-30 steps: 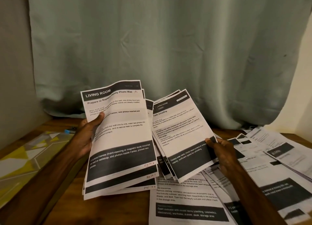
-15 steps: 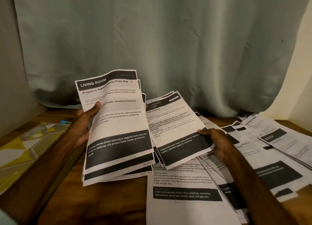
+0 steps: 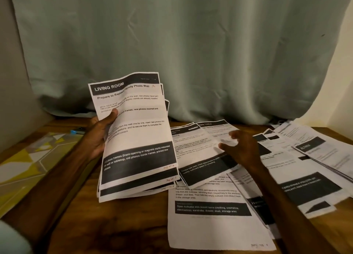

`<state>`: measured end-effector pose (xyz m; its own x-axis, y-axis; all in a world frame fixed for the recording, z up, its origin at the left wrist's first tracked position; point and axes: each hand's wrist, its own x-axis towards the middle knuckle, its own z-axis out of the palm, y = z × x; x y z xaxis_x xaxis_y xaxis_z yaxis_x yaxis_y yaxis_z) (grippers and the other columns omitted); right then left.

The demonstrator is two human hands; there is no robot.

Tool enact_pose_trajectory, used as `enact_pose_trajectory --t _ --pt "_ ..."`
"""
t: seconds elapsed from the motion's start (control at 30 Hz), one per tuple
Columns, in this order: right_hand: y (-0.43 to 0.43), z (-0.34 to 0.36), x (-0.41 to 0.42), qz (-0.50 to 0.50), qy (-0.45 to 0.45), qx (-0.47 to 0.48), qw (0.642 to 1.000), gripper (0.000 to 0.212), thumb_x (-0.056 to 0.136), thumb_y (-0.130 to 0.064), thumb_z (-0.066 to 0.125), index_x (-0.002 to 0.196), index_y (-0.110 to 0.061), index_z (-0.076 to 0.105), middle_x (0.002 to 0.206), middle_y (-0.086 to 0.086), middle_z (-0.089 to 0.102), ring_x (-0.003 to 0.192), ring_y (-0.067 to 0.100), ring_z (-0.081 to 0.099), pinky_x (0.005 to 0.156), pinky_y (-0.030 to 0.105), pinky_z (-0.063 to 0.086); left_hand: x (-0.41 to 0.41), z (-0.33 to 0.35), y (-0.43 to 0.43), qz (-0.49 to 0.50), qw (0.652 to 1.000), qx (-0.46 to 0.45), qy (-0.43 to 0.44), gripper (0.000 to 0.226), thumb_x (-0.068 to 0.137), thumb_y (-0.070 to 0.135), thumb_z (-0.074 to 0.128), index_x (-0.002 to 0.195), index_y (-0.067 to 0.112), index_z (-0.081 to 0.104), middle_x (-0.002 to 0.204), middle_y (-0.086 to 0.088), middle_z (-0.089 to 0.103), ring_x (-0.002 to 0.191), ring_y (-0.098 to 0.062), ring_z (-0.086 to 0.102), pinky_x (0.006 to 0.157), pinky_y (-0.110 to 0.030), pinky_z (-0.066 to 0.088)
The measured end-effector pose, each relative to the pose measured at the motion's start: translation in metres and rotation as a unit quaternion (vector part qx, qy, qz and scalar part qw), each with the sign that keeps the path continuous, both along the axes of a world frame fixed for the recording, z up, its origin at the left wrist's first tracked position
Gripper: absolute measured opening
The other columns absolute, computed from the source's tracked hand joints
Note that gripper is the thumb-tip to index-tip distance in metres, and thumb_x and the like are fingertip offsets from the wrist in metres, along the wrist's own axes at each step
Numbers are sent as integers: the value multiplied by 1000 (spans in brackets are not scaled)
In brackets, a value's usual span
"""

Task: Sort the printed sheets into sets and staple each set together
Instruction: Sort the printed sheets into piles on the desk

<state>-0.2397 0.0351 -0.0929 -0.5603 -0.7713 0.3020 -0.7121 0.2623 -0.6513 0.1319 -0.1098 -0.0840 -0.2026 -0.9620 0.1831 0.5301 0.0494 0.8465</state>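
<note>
Left hand (image 3: 99,137): fingers grip LIVING ROOM set (image 3: 137,139), centre-left. Right hand (image 3: 242,148): fingers spread open, its sheets (image 3: 200,154) now dropped on bench (image 3: 114,225); sorting continues, stapling pending.

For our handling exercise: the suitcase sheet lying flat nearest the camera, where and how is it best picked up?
Probably pinch the suitcase sheet at its near-left corner, coming from the left over bare table: those edges lie free, while other sheets overlap its top and right.

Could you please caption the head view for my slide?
Left hand grips a LIVING ROOM stack; right hand open over loose sheets on the table.
</note>
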Motion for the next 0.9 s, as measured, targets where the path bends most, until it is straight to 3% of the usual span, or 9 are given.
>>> enact_pose_trajectory --t 0.07,0.2,0.33,0.43,0.53,0.6,0.67,0.77,0.9 --pt "1 0 19 31 52 -69 996 67 78 -47 85 134 -18 63 143 8 56 134 27 46 108 43 43 -4 1 3 -4 1000 0 -10 34 101 16 59 134 13 60 121 -10 74 96 -26 76 76 -44 65" --pt "-1 4 74 184 -146 -34 971 93 69 -71 77 148 -32 47 154 -3 45 133 19 47 99 38 47 -8 12 16 -18 999 -15 -47 48 94 23 66 140 12 54 128 -13 71 111 -36 71 88 -53 61" --pt "-6 0 96 326 -276 8 904 119 55 -78 79 155 -32 34 158 -2 44 143 20 45 115 41 41 -19 29 34 3 998 -27 -60 56 85 26 74 136 15 56 127 -10 72 111 -33 72 90 -53 60" --pt "-3 1 96 367 -347 -9 863 93 54 -60 91 133 -42 46 137 -6 64 129 15 59 106 37 51 -31 45 49 -17 996 -51 -73 49 86 25 73 132 14 60 126 -12 72 113 -34 70 94 -52 58" --pt "8 12 95 385 -423 -55 818 64 73 -23 85 130 -26 55 125 3 73 120 23 67 95 37 58 -44 68 69 -52 990 -90 -90 39 90 23 69 127 12 65 124 -14 72 111 -33 71 92 -47 60" --pt "17 24 94 402 -450 -80 793 51 79 -12 75 127 -16 60 121 8 74 114 26 70 87 34 60 -52 83 80 -71 986 -111 -102 43 92 22 67 132 8 62 126 -15 71 113 -34 70 93 -47 59" --pt "22 37 92 401 -451 -89 792 45 82 -7 73 125 -9 62 120 11 74 113 28 71 87 35 61 -56 95 87 -79 985 -118 -99 44 94 19 67 135 5 60 128 -16 70 115 -35 69 95 -50 58" --pt "28 56 80 360 -435 -103 819 41 86 -8 75 125 -5 65 119 11 75 111 28 72 93 38 59 -60 113 97 -59 988 -123 -78 30 97 16 66 127 8 64 124 -15 72 111 -35 71 89 -51 60" --pt "38 73 56 288 -383 -151 864 42 83 -13 82 122 -7 67 117 9 76 103 25 75 92 43 60 -60 128 103 90 959 -207 -174 9 100 20 65 107 16 69 89 10 79 83 -13 77 66 -27 61"
